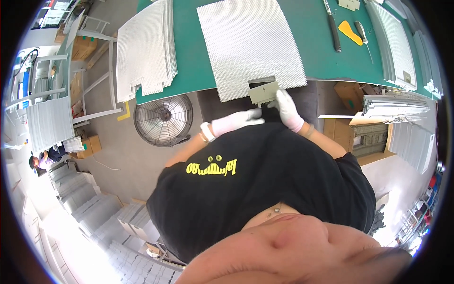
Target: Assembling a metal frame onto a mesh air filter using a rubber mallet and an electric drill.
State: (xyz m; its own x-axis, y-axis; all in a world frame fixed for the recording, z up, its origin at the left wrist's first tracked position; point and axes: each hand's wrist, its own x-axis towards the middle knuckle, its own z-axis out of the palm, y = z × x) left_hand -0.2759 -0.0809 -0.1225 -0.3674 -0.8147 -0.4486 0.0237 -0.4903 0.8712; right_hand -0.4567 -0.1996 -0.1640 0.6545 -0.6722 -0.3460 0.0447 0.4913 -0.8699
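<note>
A silvery mesh sheet [250,42] lies on the green table, its near edge reaching past the table edge. At the notch in that edge is a beige-grey flat plastic piece [264,93], slightly tilted. My right hand [288,111], in a white glove, grips this piece at its right side; the thumb is partly hidden beneath it. My left hand [238,121], also gloved, is held in front of my body with fingers stretched out. Its fingertips come close below the plastic piece, and nothing shows in it.
A stack of notched mesh sheets [147,52] lies at left on the green table [189,71]. A black-handled tool [335,35], yellow scraper [350,33] and screwdriver [362,33] lie at right, near framed panels [390,45]. A floor fan [163,118] stands left; an open carton [371,142] right.
</note>
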